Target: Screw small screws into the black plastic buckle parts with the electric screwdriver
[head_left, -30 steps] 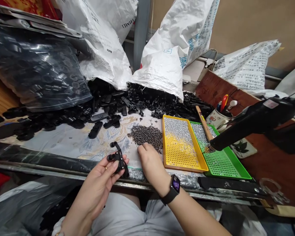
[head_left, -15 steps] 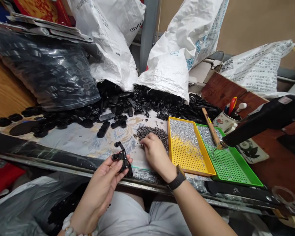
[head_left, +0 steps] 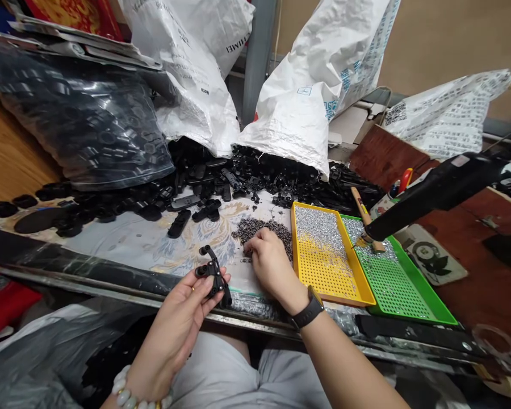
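A black jointed plastic part [head_left: 214,267] with rounded ends is pinched between the thumb and fingers of my left hand [head_left: 191,298], above the table's front edge. My right hand [head_left: 269,258] reaches down to the near left side of a pile of small dark metal pieces [head_left: 264,228], which look like screws. Its thumb and forefinger are pressed together at the pile's edge. Whatever is between those fingertips is too small to make out.
A yellow tray [head_left: 369,296] and a green tray [head_left: 447,315] of small silvery pieces stand at the right. Above the green one hangs a black powered screwdriver [head_left: 430,196], near a wooden-handled brush [head_left: 361,205]. Black plastic parts [head_left: 196,182] lie below white sacks [head_left: 293,113].
The black screwdriver has swung left over the green tray, with the brush partly behind it. My right hand stays at the pile, and my left hand keeps holding the black part.
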Demonstrator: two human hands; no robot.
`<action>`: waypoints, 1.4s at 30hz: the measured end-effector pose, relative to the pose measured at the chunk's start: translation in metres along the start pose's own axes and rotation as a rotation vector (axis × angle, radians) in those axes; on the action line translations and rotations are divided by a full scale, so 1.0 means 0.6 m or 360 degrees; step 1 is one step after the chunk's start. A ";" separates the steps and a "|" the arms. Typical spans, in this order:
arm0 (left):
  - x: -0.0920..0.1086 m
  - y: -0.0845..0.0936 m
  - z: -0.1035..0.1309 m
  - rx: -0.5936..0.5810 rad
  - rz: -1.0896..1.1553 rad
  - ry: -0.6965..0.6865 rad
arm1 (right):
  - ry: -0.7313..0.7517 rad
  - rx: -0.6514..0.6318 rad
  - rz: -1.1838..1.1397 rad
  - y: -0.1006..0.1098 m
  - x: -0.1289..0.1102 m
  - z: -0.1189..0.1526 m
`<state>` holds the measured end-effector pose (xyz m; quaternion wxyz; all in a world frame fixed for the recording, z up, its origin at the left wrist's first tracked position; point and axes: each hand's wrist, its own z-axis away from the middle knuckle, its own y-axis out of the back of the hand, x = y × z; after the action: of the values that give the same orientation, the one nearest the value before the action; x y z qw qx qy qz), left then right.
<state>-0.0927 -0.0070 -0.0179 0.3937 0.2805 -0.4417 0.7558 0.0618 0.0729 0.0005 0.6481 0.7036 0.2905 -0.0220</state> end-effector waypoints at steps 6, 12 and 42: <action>-0.001 0.001 -0.001 -0.0007 0.0023 -0.0013 | -0.0025 0.0038 0.0255 0.001 -0.006 0.017; -0.003 0.001 0.003 -0.0019 0.0028 -0.0038 | 0.0081 0.0008 0.0527 -0.031 -0.014 0.025; -0.010 -0.041 0.021 -0.0183 -0.0070 -0.0079 | 0.0317 0.0490 -0.1045 -0.006 -0.032 0.066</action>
<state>-0.0678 -0.0130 -0.0055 0.4146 0.2855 -0.4878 0.7132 0.0581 0.0286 -0.0009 0.4618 0.6609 0.5555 -0.2033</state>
